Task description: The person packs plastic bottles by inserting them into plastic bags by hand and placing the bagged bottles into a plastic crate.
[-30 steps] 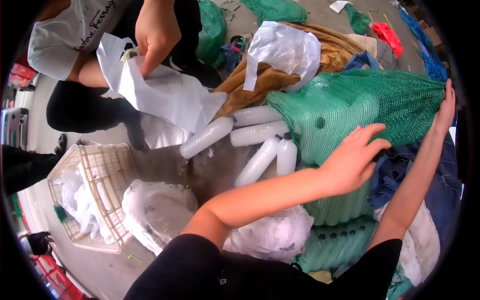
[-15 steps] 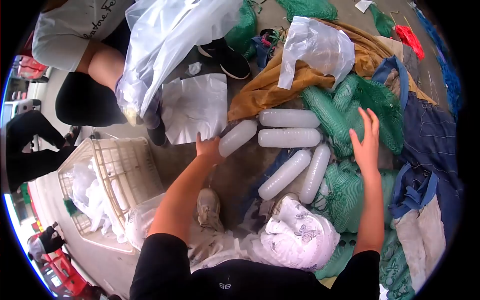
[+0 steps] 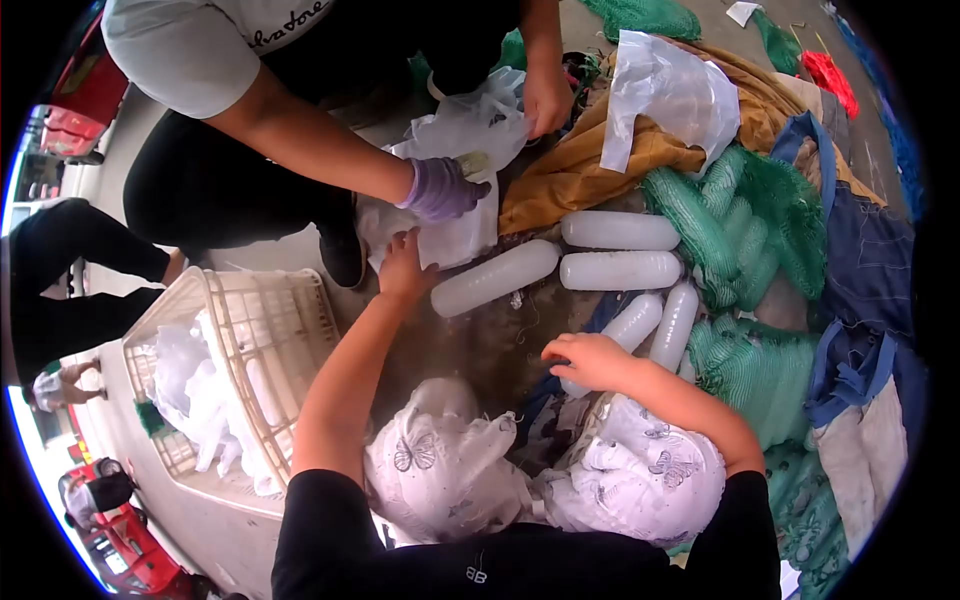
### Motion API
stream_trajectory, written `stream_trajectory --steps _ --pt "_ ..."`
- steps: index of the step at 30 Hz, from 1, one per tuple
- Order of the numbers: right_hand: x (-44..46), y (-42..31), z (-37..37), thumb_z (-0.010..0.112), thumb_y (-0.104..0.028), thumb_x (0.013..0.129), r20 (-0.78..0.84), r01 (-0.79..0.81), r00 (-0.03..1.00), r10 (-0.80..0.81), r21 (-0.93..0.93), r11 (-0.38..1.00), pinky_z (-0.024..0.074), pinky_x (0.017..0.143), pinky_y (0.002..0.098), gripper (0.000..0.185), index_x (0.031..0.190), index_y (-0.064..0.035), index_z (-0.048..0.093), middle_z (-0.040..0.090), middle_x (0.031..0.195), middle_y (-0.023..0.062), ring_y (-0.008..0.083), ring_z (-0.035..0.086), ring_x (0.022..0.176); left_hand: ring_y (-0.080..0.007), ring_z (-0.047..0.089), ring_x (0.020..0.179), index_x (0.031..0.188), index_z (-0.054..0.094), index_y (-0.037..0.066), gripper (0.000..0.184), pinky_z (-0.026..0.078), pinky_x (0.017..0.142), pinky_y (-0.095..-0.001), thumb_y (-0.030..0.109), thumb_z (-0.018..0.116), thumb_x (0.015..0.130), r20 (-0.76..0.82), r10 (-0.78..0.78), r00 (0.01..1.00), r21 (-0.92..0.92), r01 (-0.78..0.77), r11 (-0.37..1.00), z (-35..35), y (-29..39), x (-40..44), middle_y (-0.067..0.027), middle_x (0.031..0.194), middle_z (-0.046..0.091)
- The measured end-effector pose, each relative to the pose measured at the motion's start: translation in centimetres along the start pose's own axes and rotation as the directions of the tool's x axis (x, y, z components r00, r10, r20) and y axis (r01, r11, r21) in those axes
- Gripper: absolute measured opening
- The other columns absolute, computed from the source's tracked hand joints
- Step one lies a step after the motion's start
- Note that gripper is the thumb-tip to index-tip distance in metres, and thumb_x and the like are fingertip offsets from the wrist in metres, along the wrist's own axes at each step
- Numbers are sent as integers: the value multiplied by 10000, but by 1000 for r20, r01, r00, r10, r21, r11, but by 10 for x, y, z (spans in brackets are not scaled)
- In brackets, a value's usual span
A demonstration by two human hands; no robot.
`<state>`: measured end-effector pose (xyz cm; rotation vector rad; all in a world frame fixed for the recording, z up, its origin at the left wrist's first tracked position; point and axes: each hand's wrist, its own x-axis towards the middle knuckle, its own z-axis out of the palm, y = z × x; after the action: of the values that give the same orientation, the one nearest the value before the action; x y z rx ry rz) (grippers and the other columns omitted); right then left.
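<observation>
My left hand [image 3: 405,268] reaches forward, fingers apart, beside a white plastic bag [image 3: 455,230] lying on the ground; it holds nothing. Bent over the near end of a frosted white bottle [image 3: 632,325], my right hand [image 3: 588,362] has curled fingers, and whether they grip it is hard to tell. Another bottle [image 3: 675,328] lies beside that one. Farther off are two side-by-side bottles [image 3: 620,271] and a slanted bottle [image 3: 495,280]. A green mesh sack [image 3: 735,225] with bottles inside lies at the right.
A crouching co-worker's purple-gloved hand [image 3: 445,188] and bare hand [image 3: 547,98] are at the white plastic. A cream basket [image 3: 255,350] with plastic bags stands left. Brown cloth [image 3: 560,175] lies ahead, blue cloth [image 3: 870,270] right. More green mesh [image 3: 765,375] lies nearer.
My right hand came down from the green mesh to the near bottles. My left hand left the slanted bottle and moved up to the plastic. The co-worker's hands lowered the plastic to the ground.
</observation>
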<state>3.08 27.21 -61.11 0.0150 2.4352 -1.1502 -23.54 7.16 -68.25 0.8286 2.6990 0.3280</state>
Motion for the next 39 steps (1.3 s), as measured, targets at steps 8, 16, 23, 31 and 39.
stream_trajectory --steps 8,16,23,31,39 --pt "-21 5 5 579 -186 807 -59 -248 967 247 -5 969 483 744 368 187 971 -96 599 618 933 81 267 609 865 -316 571 865 946 576 84 194 468 695 -401 158 618 771 -294 246 924 -162 -302 939 52 -36 22 -90 974 588" --pt "97 -61 9 594 -203 792 -176 -18 984 20 15 1000 480 716 396 166 917 -93 606 629 888 70 273 607 840 -178 592 764 974 518 62 174 466 648 -326 201 420 937 -81 -304 949 -606 196 771 23 -48 45 -75 939 609" --pt "195 -53 74 449 -477 903 -101 212 971 218 788 -577 489 787 342 504 1178 -61 524 614 1018 73 209 604 906 -165 554 912 1284 399 2 534 444 810 -292 241 602 851 399 206 893 -755 193 627 -8 -26 -88 -103 1032 595" --pt "171 -49 75 558 -291 892 -131 356 871 474 833 -423 447 894 326 425 1233 -46 490 562 1163 56 177 550 1047 -174 475 1065 1269 403 42 523 383 920 -325 140 627 807 -121 -240 963 -844 28 535 -20 -36 -79 -92 1167 495" --pt "88 -4 50 481 -316 938 -317 707 481 817 692 -148 430 904 344 376 1200 -46 489 559 1155 68 197 536 1062 -240 262 1327 889 654 95 371 32 1069 -614 370 717 648 198 634 748 60 -655 753 0 -59 15 -51 1253 479"
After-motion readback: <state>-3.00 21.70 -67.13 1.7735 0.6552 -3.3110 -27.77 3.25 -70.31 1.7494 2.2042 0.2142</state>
